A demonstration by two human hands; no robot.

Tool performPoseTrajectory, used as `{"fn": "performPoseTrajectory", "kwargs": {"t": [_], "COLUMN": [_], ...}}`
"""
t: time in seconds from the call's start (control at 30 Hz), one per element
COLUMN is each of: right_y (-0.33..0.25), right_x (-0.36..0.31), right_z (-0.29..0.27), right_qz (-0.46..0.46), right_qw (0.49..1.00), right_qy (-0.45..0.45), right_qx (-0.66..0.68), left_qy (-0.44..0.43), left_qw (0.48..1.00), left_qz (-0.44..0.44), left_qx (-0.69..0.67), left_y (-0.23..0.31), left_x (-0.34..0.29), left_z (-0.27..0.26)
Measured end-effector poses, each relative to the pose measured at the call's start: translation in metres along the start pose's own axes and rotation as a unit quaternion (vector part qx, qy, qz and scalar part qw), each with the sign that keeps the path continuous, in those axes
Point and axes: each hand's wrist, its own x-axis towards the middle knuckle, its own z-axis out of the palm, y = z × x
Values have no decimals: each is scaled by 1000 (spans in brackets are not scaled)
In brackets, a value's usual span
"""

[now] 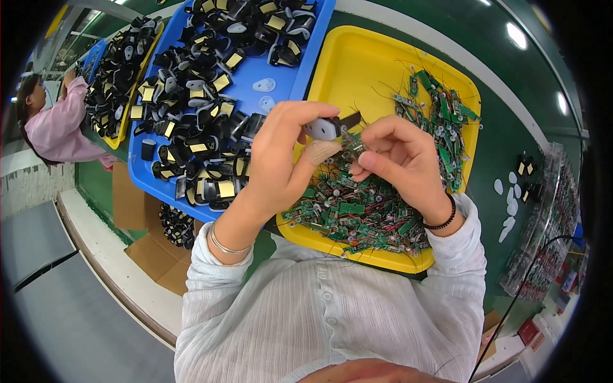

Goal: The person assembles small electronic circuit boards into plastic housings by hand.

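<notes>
My left hand [278, 156] is closed around a black plastic housing with a grey oval face [322, 129]; a tan wrap covers its thumb tip. Close beside it, the fingers of my right hand [405, 159] pinch a small green circuit board [353, 144] with thin wires. The board's left end meets or nearly meets the housing; the fingers partly hide the spot. Both hands hover over a yellow tray [341, 54], where loose circuit boards [357, 214] with red and black wires lie heaped at the near side and along the right.
Left of the yellow tray, a blue tray [255, 86] holds many black housings with cream pads. A cardboard box [153, 255] stands below it. Grey oval pieces [512, 203] and a clear tray of parts [543, 223] lie at the right. Another person [60, 124] in pink works at far left.
</notes>
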Motion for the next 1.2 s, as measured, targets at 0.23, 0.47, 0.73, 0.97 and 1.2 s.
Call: {"fn": "performPoseTrajectory", "kwargs": {"t": [0.23, 0.47, 0.73, 0.97, 1.2], "right_y": [-8, -5, -4, -5, -6], "right_x": [0, 2, 2, 3, 3], "right_z": [-4, -2, 0, -1, -2], "right_qz": [-19, 49, 63, 50, 63], "right_qw": [1000, 990, 980, 988, 995], "right_qy": [-9, -19, -11, -28, -40], "right_qx": [-18, 131, 188, 143, 66], "left_qy": [-96, -80, -66, -34, -54], "left_qw": [994, 988, 986, 990, 996], "left_qz": [-22, -78, -117, -97, -50], "left_qx": [-41, -108, -95, -95, -40], "left_y": [-6, -1, 1, 0, 3], "left_x": [0, -3, -5, -6, -2], "left_z": [-7, 0, 5, 9, 4]}}
